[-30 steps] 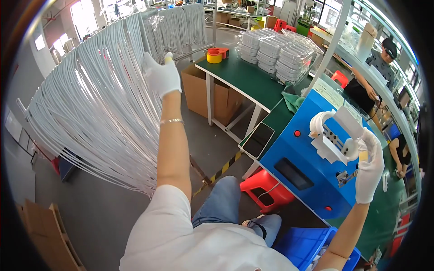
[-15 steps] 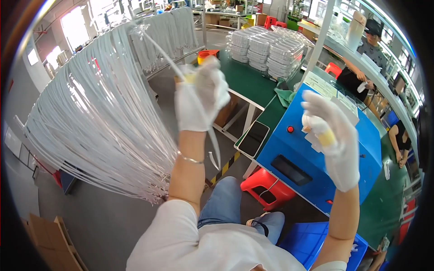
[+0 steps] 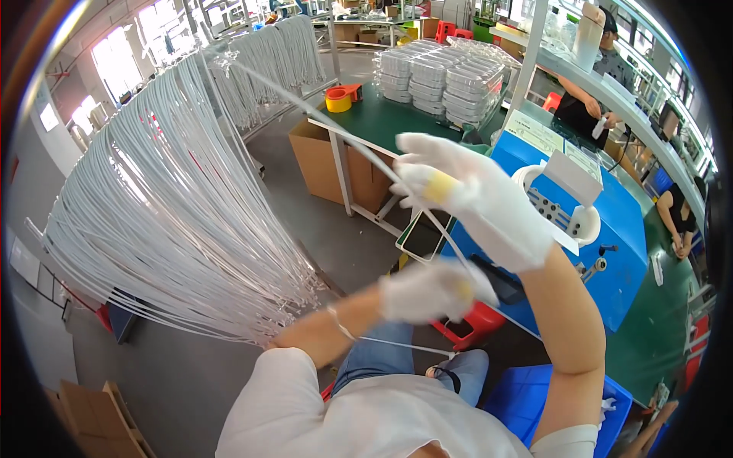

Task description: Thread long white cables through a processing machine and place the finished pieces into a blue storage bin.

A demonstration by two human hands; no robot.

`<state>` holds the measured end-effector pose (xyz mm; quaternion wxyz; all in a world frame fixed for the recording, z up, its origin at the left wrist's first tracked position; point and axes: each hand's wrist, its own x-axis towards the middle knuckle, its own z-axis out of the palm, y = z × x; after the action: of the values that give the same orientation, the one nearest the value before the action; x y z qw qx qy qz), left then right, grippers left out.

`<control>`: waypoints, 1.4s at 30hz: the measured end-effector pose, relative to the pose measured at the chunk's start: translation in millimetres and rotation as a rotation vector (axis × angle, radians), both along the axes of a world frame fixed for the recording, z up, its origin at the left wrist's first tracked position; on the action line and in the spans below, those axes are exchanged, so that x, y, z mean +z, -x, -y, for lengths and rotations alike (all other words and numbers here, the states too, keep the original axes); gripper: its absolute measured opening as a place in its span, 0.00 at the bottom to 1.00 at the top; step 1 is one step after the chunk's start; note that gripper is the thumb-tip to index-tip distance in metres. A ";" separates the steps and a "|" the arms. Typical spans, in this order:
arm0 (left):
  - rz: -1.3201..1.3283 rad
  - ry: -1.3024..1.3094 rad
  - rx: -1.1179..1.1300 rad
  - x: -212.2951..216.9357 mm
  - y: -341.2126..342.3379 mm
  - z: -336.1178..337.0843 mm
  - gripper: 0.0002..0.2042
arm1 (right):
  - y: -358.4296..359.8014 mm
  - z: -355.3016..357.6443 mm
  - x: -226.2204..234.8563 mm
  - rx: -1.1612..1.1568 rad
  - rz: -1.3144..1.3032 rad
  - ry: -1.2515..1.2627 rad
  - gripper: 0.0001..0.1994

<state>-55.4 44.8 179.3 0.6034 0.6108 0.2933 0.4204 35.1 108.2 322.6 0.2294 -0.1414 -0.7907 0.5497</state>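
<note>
A large bundle of white cables (image 3: 175,221) hangs fanned out from a rack on my left. One single white cable (image 3: 336,133) is pulled out of it and stretches from the top of the rack down to my hands. My right hand (image 3: 469,202), in a white glove with yellow tape on one finger, is raised in front of me with the cable running through its fingers. My left hand (image 3: 431,290), also gloved, is closed on the same cable just below, over my lap. A thin loop of cable (image 3: 389,341) trails under my left forearm.
A blue machine (image 3: 618,237) with a white fixture stands on the right. The green table (image 3: 374,122) behind holds stacks of clear trays (image 3: 443,76) and a yellow tape roll (image 3: 337,100). Below sit a cardboard box (image 3: 317,160), red stool (image 3: 477,328) and blue bin (image 3: 527,397). Other people (image 3: 592,95) work at the right.
My left hand came down from the rack with one cable to below my right hand. My right hand left the blue machine and rose to the cable.
</note>
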 end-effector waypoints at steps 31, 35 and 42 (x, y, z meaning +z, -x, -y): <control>0.288 0.051 -0.074 6.4 -112.3 -6.3 0.14 | -220.6 87.0 -114.5 -0.766 0.211 -0.072 0.13; 0.413 0.056 0.329 22.1 -67.6 -35.9 0.06 | -249.8 81.8 -116.6 -0.997 0.255 -0.211 0.06; 0.286 0.032 0.544 48.5 -24.9 -61.2 0.08 | -269.4 76.5 -114.0 -1.154 0.160 -0.216 0.05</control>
<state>-30.5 105.9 227.9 0.5136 0.4349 0.3649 0.6434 304.5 31.7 208.6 0.4439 -0.5656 -0.6522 0.2400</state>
